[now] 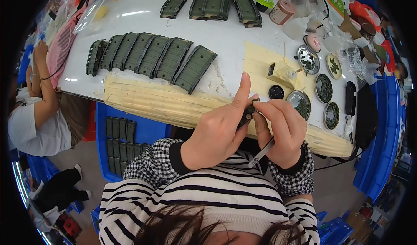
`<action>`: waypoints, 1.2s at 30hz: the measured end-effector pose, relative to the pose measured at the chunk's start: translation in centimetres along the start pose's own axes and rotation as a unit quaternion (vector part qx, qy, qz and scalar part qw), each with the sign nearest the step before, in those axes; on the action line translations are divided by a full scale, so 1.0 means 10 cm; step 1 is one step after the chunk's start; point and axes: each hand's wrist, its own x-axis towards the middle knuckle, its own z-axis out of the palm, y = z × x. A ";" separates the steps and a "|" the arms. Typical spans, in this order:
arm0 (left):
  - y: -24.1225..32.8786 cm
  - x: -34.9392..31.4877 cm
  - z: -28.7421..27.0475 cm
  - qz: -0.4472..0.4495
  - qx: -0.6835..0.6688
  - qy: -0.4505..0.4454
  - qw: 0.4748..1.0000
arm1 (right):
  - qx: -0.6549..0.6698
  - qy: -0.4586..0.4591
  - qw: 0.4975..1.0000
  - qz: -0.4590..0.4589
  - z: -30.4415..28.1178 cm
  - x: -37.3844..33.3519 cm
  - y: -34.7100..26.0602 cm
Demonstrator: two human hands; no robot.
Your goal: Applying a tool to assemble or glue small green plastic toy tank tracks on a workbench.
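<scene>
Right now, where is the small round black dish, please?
The small black dish is right of centre in the head view, on the table just beyond the right hand, left of a metal dish.

The left grip [210, 134] is closed with one finger [242, 88] pointing up from it, and the right grip [284, 130], just beside it, curls inward with fingertips [259, 105] pinched toward the left, the forearms [150, 162] slanting in below both.
</scene>
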 end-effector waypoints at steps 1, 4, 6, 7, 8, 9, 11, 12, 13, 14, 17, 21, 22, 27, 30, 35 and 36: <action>-0.02 -0.01 0.01 -0.005 -0.009 -0.003 1.000 | -0.002 -0.004 1.000 -0.002 0.00 -0.01 0.01; -0.06 0.04 0.06 -0.026 -0.109 0.032 0.993 | 0.037 0.020 0.999 0.012 0.02 -0.01 0.00; -0.07 0.05 0.07 -0.041 -0.179 0.045 0.982 | 0.061 0.040 0.992 0.105 -0.11 -0.01 -0.06; -0.09 0.06 0.06 -0.044 -0.192 0.037 0.980 | 0.075 0.080 0.986 0.125 -0.14 -0.03 0.00; -0.12 0.07 0.05 -0.047 -0.204 0.029 0.977 | 0.091 0.121 0.978 0.142 -0.18 -0.05 0.06; -0.15 0.07 0.05 -0.049 -0.221 0.017 0.974 | 0.088 0.150 0.964 0.199 -0.22 -0.07 0.10; -0.18 0.05 0.01 -0.124 -0.329 -0.010 0.936 | 0.020 0.168 0.962 0.213 -0.31 -0.03 0.28; -0.14 0.06 -0.01 -0.177 -0.411 -0.016 0.894 | 0.001 0.157 0.964 0.215 -0.34 -0.01 0.38; -0.12 0.07 -0.02 -0.228 -0.491 -0.020 0.841 | -0.019 0.144 0.966 0.216 -0.35 0.00 0.48; -0.10 0.09 -0.01 -0.254 -0.535 -0.007 0.806 | -0.039 0.130 0.967 0.217 -0.35 0.01 0.56; -0.17 0.10 -0.03 -0.305 -0.648 -0.034 0.697 | -0.066 0.101 0.970 0.212 -0.34 0.02 0.71; -0.21 0.08 0.00 -0.317 -0.718 -0.026 0.620 | -0.020 0.079 0.966 0.244 -0.25 0.08 0.74; -0.21 0.08 0.00 -0.321 -0.721 -0.028 0.613 | -0.008 0.087 0.969 0.232 -0.22 0.09 0.75; -0.24 0.07 0.02 -0.316 -0.765 -0.047 0.559 | -0.015 0.140 0.966 0.217 -0.31 0.10 0.64; -0.23 0.07 0.04 -0.321 -0.777 -0.061 0.539 | 0.082 0.216 0.946 0.230 -0.37 0.10 0.34; -0.22 0.07 0.12 -0.315 -0.809 -0.087 0.489 | 0.403 0.154 0.854 0.291 -0.16 0.08 0.02; -0.22 0.07 0.12 -0.313 -0.817 -0.086 0.476 | 0.415 0.149 0.847 0.297 -0.13 0.08 0.01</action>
